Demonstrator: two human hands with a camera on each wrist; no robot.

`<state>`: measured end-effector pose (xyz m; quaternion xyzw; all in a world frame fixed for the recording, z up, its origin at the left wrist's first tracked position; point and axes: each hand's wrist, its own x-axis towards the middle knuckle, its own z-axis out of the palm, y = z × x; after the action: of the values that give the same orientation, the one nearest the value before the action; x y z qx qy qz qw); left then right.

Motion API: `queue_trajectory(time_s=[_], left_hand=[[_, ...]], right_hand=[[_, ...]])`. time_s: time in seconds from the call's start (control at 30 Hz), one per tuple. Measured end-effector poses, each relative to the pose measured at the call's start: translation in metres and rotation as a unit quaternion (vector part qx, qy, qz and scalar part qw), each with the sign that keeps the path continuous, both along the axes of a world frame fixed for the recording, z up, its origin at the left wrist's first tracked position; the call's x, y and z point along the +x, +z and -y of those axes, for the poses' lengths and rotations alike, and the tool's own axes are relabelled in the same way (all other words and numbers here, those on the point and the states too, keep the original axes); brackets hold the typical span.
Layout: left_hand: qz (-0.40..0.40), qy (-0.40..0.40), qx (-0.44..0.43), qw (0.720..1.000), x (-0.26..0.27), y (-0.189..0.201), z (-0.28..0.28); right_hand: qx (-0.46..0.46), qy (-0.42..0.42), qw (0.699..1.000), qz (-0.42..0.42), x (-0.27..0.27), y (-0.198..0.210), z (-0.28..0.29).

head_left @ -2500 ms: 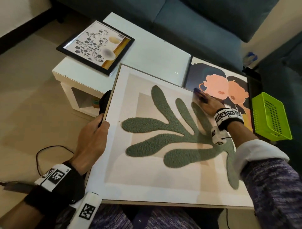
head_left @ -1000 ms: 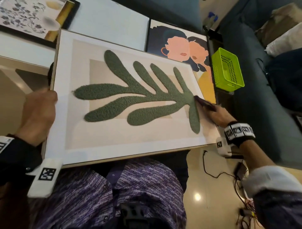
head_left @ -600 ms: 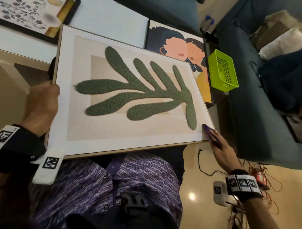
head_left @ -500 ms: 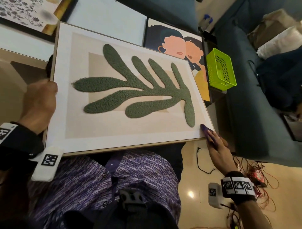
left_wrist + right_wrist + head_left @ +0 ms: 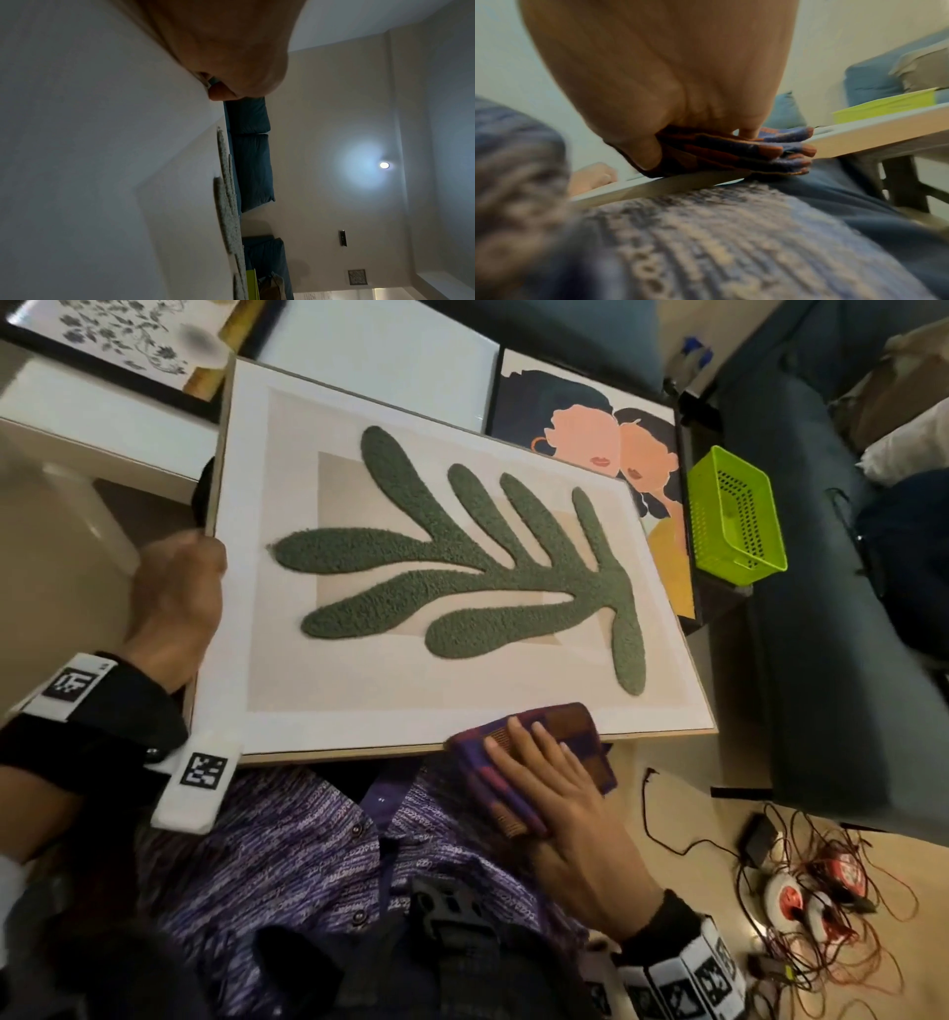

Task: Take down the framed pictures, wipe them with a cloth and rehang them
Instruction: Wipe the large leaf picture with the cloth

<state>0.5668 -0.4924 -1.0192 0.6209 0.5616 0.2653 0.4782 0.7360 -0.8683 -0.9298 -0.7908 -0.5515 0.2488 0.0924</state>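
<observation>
1. The right hand (image 5: 560,793), at the frame's right corner half a second ago, now lies along the near edge, fingers straight and close together, pressing a folded purple-and-brown checked cloth (image 5: 539,752) flat.
2. The large light-wood framed picture of a green tufted leaf (image 5: 441,567) rests across the person's lap, tilted.
3. The left hand (image 5: 174,603) stays curled round its left edge.
4. Beyond, a black-framed print of two faces (image 5: 606,439) lies on the white table (image 5: 380,346).

Head view downward onto lap; wrist views close, sharing leaf picture (image 5: 462,567).
</observation>
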Motion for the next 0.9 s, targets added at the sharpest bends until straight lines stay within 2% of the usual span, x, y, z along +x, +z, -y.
queue_trajectory(time_s=[0.07,0.23,0.4,0.6,0.77,0.9], left_hand=[[0.036,0.039,-0.045,0.998,0.0,0.016,0.008],[0.046,0.027,-0.072,0.996,-0.001,0.036,0.017],[0.093,0.032,-0.103,0.99,-0.004,0.041,0.02],[0.181,0.016,-0.185,0.966,-0.014,0.041,0.019],[0.22,-0.036,-0.282,0.933,-0.033,0.04,0.008],[0.251,-0.043,-0.309,0.916,-0.045,0.039,0.005]], right_hand=[[-0.007,0.076,0.997,-0.005,-0.01,0.002,-0.015],[-0.011,0.228,0.973,0.032,-0.018,0.003,-0.059],[-0.005,0.348,0.936,0.053,-0.035,-0.001,-0.107],[0.003,0.43,0.9,0.077,-0.057,-0.003,-0.152],[0.015,0.448,0.89,0.08,-0.06,0.003,-0.163],[0.014,0.468,0.88,0.083,-0.065,0.004,-0.172]])
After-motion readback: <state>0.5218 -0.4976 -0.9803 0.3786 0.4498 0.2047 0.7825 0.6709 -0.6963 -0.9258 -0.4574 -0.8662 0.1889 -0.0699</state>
